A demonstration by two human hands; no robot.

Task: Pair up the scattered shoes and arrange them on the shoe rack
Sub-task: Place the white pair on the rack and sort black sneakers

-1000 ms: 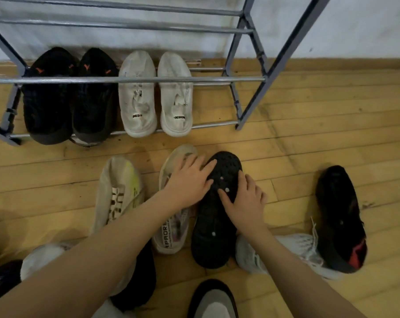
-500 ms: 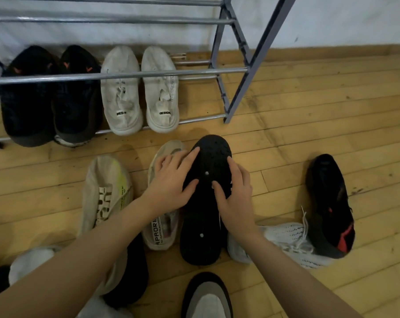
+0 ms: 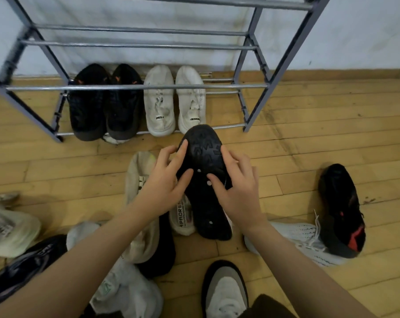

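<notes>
Our left hand [image 3: 165,180] and right hand [image 3: 238,187] curl their fingers around the sole-up black shoe [image 3: 203,171], which we judge light, flexible and best held mid-sole.

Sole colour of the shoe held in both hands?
Black rubber sole with small white dots, head view.

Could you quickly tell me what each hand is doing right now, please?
Left hand: grips the left edge of the upturned black shoe.
Right hand: grips the same shoe's right edge.
</notes>
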